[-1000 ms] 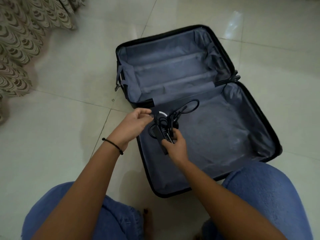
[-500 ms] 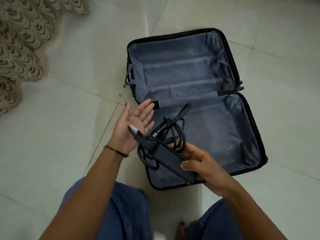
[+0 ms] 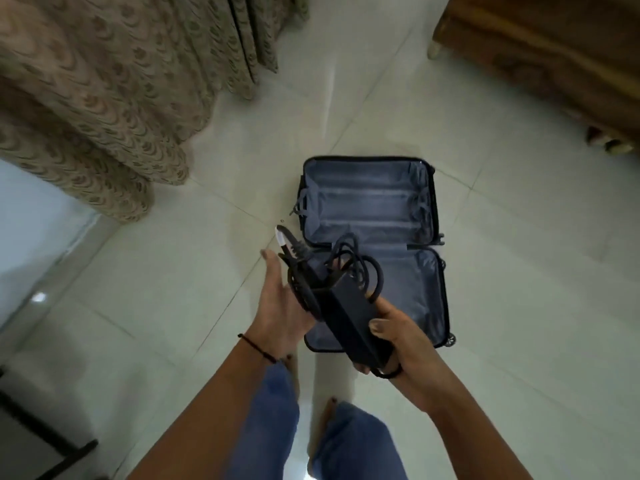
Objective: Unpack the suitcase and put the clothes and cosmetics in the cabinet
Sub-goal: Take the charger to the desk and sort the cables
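While my right grip [image 3: 398,344] clasps the charger brick [image 3: 349,317], I'd cradle its cord [image 3: 375,275] on my spread left grip [image 3: 277,306].

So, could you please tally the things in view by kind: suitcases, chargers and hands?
suitcase: 1
charger: 1
hands, left hand and right hand: 2
Total: 4
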